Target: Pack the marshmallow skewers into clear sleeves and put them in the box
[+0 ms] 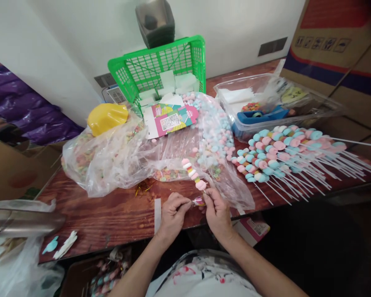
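Note:
A skewer of marshmallows (192,173), pink and white with yellowish and red rings between them, points up and away from the fingertips of my right hand (218,210). Those fingers are closed around its lower end, and a small purple-and-pink wrapped candy (199,201) sits against them. My left hand (173,212) pinches the clear twisted end of that candy's wrapper. Both hands are close together above the table's front edge. The skewer's stick is mostly hidden by my right hand. Left of my left hand lies a white paper strip (157,215).
Finished marshmallow skewers (278,152) are piled on the right. Clear bags of ring candies (105,156) and marshmallows (214,128) cover the middle. Behind them stand a green basket (157,62) and a clear plastic bin (281,119). A metal cylinder (24,222) is at left.

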### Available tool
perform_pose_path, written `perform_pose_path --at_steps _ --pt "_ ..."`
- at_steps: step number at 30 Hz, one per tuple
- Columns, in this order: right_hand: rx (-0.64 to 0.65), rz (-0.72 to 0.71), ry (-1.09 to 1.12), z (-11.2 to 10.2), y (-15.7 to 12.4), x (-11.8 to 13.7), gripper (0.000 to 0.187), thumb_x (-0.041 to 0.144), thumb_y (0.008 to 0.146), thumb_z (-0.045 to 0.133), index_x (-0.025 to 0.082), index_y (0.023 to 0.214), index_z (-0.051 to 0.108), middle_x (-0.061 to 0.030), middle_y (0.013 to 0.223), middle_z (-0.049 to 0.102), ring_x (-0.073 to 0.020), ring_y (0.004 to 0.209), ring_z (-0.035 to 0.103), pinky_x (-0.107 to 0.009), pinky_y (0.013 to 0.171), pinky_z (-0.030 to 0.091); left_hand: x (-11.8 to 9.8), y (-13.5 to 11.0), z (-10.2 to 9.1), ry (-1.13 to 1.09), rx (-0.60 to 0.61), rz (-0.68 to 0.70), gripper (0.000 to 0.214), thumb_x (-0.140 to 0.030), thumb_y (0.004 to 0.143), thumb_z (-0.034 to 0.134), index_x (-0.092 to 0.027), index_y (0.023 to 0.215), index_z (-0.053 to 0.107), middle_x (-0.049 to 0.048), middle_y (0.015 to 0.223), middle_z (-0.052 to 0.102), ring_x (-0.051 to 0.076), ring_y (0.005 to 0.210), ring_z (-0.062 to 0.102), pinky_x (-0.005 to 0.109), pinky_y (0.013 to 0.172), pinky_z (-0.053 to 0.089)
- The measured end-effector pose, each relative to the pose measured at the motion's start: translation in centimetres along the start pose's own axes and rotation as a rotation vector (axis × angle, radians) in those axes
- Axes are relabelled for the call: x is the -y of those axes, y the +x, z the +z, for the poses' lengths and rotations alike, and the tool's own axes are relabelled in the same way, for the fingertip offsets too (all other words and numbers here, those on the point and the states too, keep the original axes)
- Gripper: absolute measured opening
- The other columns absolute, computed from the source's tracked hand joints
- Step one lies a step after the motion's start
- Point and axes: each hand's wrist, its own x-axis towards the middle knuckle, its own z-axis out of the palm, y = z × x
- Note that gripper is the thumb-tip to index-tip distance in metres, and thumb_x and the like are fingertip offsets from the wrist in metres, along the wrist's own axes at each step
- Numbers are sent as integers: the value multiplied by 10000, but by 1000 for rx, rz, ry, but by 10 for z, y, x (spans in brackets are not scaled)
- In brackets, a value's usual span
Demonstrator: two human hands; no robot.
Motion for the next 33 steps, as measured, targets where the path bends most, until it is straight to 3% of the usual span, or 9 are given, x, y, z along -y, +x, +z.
perform_pose_path --at_steps 5,11,16,20,25,29,33 --pt "77 -13 12 -5 0 1 184 340 939 421 208 886 538 7 650 610 -131 558 563 -248 555 450 3 -1 4 41 -14 6 123 -218 822 618 -192 742 708 33 797 599 148 760 567 260 692 446" --pt "351 -19 88 -11 7 5 210 344 956 388 211 885 533 59 543 553 -95 432 525 -210 483 415 4 3 3 -93 52 -57 111 -238 796 642 -178 723 701 11 707 612 139 689 564 251 659 448" --pt "500 -33 94 -24 14 11 156 304 917 473 212 842 575 55 559 563 -99 514 548 -209 543 419 -2 0 4 -96 36 -118 194 -283 771 661 -167 616 667 -27 556 517 108 562 460 237 574 402" --pt "582 17 148 -29 13 17 171 314 932 441 206 853 548 29 665 630 -91 494 534 -192 460 410 -8 2 1 -143 0 -138 156 -318 775 647 -168 732 658 2 708 587 136 651 529 253 606 446" --pt "541 -12 150 -28 11 19 172 299 917 447 200 817 546 7 756 613 -113 631 565 -222 561 469 -8 7 -10 42 62 19 123 -208 808 551 -171 712 618 30 784 610 157 718 566 284 683 464" --pt "472 -68 74 -28 13 10 159 240 872 511 202 723 555 3 743 595 -149 748 563 -289 741 470 -6 8 -20 298 -11 135 112 -177 793 542 -189 755 647 38 767 616 169 726 563 295 693 462" --pt "403 -74 63 -29 17 5 143 245 900 475 208 832 595 -42 964 648 -179 899 591 -331 814 475 0 8 -28 266 -19 110 163 -221 841 559 -189 750 690 47 776 640 153 715 593 264 669 471"
